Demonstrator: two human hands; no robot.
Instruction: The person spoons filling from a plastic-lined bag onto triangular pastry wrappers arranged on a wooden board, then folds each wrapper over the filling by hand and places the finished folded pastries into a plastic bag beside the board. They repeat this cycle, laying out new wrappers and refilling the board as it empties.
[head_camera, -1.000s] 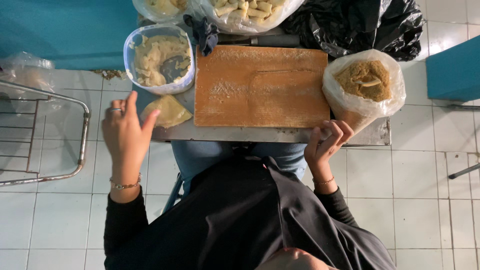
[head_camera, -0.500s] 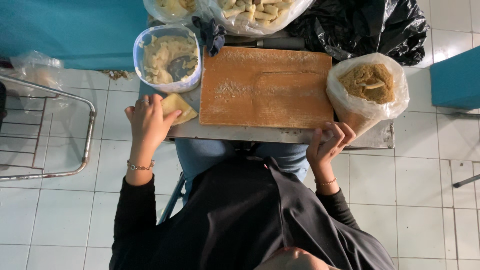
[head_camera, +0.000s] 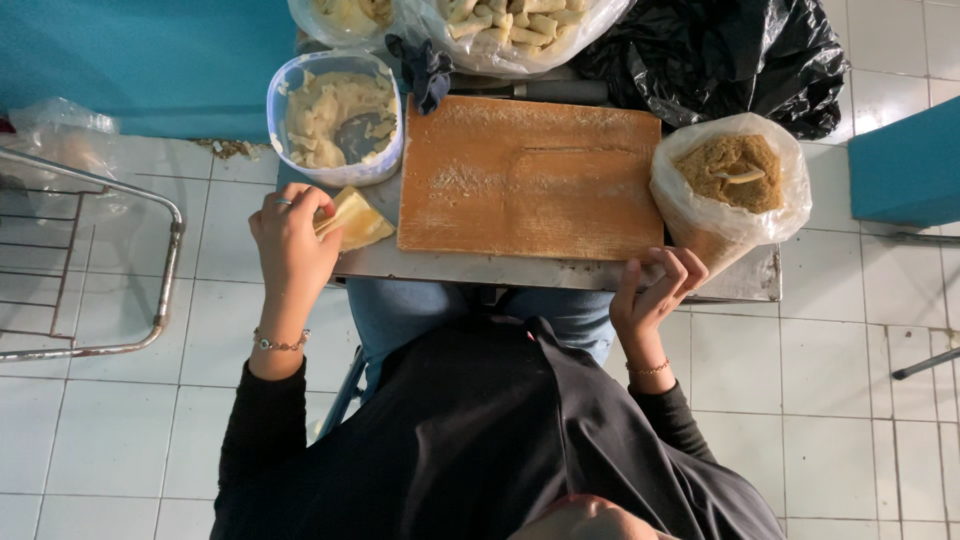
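My left hand (head_camera: 292, 238) rests on a stack of pale yellow square wrappers (head_camera: 356, 220) at the left corner of the metal table (head_camera: 560, 273), its fingertips pinching the top sheet. My right hand (head_camera: 652, 292) sits at the table's front edge, fingers loosely curled and holding nothing, just below a clear bag of brown filling (head_camera: 732, 180). A floured wooden board (head_camera: 530, 178) lies between the two hands. A clear plastic tub of pale mixture with a spoon in it (head_camera: 338, 118) stands behind the wrappers.
Bags of rolled pale pieces (head_camera: 520, 25) lie at the table's far side, next to a black plastic bag (head_camera: 730, 55). A metal wire rack (head_camera: 85, 260) stands on the tiled floor to the left. A teal wall is behind, and a teal box (head_camera: 905, 160) to the right.
My left hand has come in from the left, off the floor side, and settled onto the wrapper stack. My right hand has stayed at the table's edge.
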